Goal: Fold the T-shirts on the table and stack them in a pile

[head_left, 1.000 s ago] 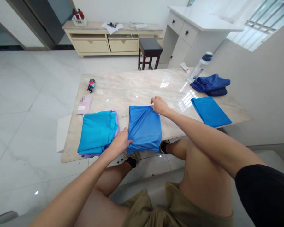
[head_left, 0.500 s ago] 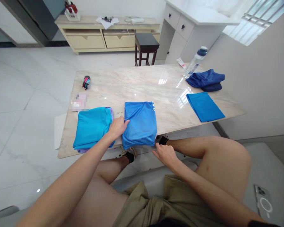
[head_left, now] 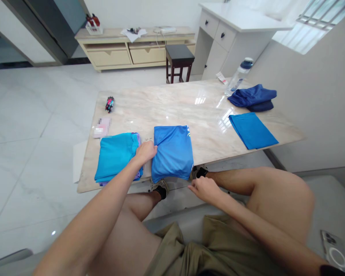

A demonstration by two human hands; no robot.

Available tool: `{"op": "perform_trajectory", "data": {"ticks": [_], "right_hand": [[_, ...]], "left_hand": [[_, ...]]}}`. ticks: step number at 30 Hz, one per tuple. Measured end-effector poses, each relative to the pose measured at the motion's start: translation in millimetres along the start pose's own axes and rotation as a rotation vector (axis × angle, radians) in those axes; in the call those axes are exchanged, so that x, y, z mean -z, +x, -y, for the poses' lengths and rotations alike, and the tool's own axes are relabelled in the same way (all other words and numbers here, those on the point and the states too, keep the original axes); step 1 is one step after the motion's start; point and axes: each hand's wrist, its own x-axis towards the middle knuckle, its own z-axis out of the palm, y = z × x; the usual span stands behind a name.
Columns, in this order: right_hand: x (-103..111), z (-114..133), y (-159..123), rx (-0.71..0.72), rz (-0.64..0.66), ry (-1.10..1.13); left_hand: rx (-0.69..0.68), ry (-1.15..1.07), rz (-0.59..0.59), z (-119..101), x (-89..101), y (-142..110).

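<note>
A folded bright blue shirt [head_left: 174, 151] lies at the near edge of the marble table [head_left: 172, 107], slightly overhanging it. My left hand [head_left: 146, 150] pinches the shirt's left edge, fingers closed on the cloth. Just left of that hand sits a stack of folded turquoise clothes [head_left: 117, 155] with a purple layer underneath. My right hand [head_left: 204, 189] hovers below the table edge, near my knee, fingers loosely spread and holding nothing.
On the table's right side lie a flat folded blue cloth [head_left: 253, 130], a crumpled dark blue garment [head_left: 253, 97] and a water bottle [head_left: 239, 74]. A small dark object [head_left: 109, 104] sits far left. A stool [head_left: 179, 57] stands beyond; a phone [head_left: 333, 251] lies beside me.
My right hand left the shirt's far corner and dropped below the table edge near my knee. My left hand slid up the shirt's left edge, still gripping it.
</note>
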Motion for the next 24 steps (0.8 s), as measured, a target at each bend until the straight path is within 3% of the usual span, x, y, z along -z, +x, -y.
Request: {"op": "perform_trajectory", "data": {"ticks": [3, 6, 9, 11, 15, 21, 24], "right_hand": [[72.6, -26.5, 14.7, 0.02, -0.114, -0.041], [144.3, -48.2, 49.3, -0.022, -0.184, -0.096], [185.4, -55.8, 90.7, -0.048, -0.209, -0.143], [192.4, -55.6, 114.9, -0.058, -0.225, -0.14], [178.8, -58.2, 145.5, -0.074, -0.197, -0.071], [158.8, -75.1, 156.1, -0.126, -0.03, 0.174], [149.5, -77.4, 155.6, -0.139, 0.028, 0.352]], "left_hand": [[0.012, -0.07, -0.034, 2.1, 3.8, 11.8], [0.039, -0.177, -0.066, 2.8, 8.4, 25.8], [0.084, -0.259, -0.093, -0.2, 10.9, 39.0], [0.12, -0.269, -0.114, -3.0, 11.1, 47.3], [0.172, -0.306, -0.179, -5.2, 12.1, 60.9], [0.173, -0.293, -0.312, 2.6, 18.6, 63.9], [0.159, -0.274, -0.227, 8.8, 18.6, 58.5]]}}
